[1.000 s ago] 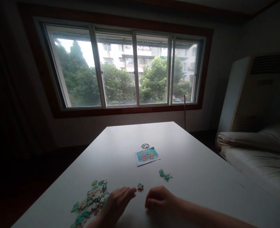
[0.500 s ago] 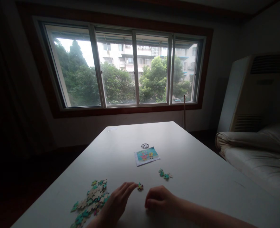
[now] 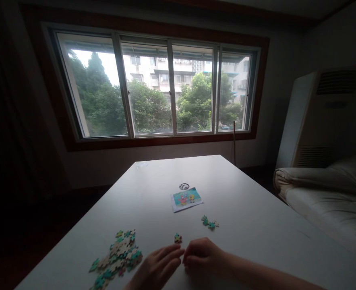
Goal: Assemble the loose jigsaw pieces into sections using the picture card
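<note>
My left hand [image 3: 160, 266] lies low over the table with its fingers stretched out, and its fingertips reach the fingers of my right hand; nothing shows in it. My right hand [image 3: 204, 253] rests on the table with fingers curled into a pinch, and whatever they hold, if anything, is hidden. Just beyond the left fingertips lies a small cluster of puzzle pieces [image 3: 178, 238], dark and yellowish. A heap of jigsaw puzzle pieces [image 3: 117, 255], teal and pale grey, spreads to the left of my left hand.
Another small group of teal puzzle pieces [image 3: 210, 222] lies beyond my right hand. Farther back is a cartoon picture sheet [image 3: 187, 199], with a round dark-rimmed spot [image 3: 184, 186] behind it. The white table [image 3: 250, 225] has a pale sofa [image 3: 325, 193] on its right.
My left hand has moved right and nearer to me, away from the small cluster and up to my right hand. My right hand has hardly moved.
</note>
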Tool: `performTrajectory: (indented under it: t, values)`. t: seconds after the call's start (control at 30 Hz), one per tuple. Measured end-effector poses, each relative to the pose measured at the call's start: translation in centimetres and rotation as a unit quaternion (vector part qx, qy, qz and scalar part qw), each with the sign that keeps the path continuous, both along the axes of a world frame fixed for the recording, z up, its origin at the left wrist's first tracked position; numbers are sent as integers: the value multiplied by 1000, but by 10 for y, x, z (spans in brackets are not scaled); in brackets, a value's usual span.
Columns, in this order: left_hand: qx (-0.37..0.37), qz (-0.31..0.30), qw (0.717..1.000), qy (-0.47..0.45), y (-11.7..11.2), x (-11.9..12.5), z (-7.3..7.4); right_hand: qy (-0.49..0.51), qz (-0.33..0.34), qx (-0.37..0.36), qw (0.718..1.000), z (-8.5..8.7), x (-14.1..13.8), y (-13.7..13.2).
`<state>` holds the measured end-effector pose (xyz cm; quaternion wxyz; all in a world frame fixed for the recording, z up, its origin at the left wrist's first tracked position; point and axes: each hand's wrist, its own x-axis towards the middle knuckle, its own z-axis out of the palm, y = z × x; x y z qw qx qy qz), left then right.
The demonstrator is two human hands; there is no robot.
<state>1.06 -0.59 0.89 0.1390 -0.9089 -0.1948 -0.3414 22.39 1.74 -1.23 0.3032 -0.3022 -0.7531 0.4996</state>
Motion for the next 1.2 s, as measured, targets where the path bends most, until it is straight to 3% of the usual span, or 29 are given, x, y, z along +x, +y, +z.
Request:
performTrajectory:
  t: [0.03,0.1,0.27,0.5,0.77,1.2]
  values:
    - [28,-15,999,9,-2,4,2,4,0,1,1000,-1,0,0]
    - [32,15,999,-20,-7,11,3,11,4,-3,1000,-2,0,1]
    - [-42,27,998,-25,-16,20,2,23,33,-11,999,-6,0,0]
    - [24,-40,996,72,-14,16,8,20,26,-31,999,0,1,-2]
    - [62,-9,997,38,-12,14,3,23,28,-55,998,-7,3,1]
    - [42,58,997,5,-9,17,-4,28,12,-68,997,-9,1,1]
